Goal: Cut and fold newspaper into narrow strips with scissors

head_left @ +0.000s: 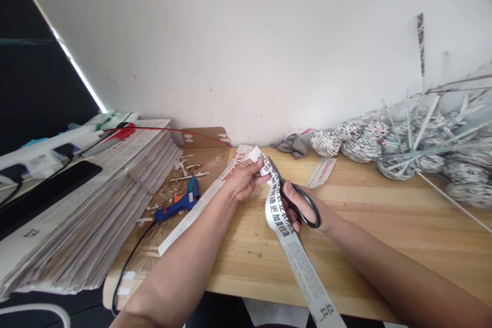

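Observation:
My left hand [248,180] pinches the far end of a long newspaper strip [303,261] printed with large black characters. The strip curls down past the table's front edge. In my right hand [298,205] is a pair of scissors [313,205] with black handles. Their blades lie along the strip close to my left fingers; whether they cut into the paper I cannot tell. Under my left forearm another newspaper strip [196,219] with red print lies flat. A short paper piece [322,171] rests beyond my right hand.
Left of my arm a blue glue gun [180,203] lies on cardboard among paper scraps, its cord trailing over the front edge. A tall newspaper stack [115,189] bears a phone [54,196] and power strip. Woven paper bundles [361,141] and a grey rag [292,145] sit by the wall.

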{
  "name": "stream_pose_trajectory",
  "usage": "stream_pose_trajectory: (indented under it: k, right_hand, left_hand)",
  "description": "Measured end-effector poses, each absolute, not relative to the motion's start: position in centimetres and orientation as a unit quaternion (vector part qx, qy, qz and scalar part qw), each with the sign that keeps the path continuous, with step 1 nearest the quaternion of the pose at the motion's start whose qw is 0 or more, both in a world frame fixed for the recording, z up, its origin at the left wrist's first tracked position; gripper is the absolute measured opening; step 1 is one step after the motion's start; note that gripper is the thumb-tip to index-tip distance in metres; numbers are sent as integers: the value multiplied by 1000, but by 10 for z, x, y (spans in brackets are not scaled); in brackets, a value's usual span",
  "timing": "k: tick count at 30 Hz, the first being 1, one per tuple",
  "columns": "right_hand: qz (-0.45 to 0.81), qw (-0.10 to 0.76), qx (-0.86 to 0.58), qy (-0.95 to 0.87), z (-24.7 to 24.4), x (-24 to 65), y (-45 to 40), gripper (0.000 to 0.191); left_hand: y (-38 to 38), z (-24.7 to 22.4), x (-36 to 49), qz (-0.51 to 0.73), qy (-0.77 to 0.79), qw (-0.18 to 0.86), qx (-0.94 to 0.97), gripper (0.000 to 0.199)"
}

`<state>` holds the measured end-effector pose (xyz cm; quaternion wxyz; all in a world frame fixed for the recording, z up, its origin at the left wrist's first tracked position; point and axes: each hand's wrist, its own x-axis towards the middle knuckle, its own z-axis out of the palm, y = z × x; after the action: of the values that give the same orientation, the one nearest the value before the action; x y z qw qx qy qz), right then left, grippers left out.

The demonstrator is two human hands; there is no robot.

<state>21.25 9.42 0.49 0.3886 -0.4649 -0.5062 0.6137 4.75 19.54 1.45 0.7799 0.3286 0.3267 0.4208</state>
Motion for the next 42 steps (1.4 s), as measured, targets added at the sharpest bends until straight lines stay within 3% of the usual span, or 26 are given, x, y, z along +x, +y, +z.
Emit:
stream_pose_trajectory:
  k: [15,31,42]
  right_hand:
    - [591,343,-503,-529,11,216,96,70]
    - [636,384,-432,-512,-1,220,98,71]
    - [583,390,-502,-506,16,211,93,74]
  left_hand:
    - [205,18,37,461,321,763,318,8]
    - [191,14,52,413,329,785,324,4]
    - [192,15,50,426,330,780,319,4]
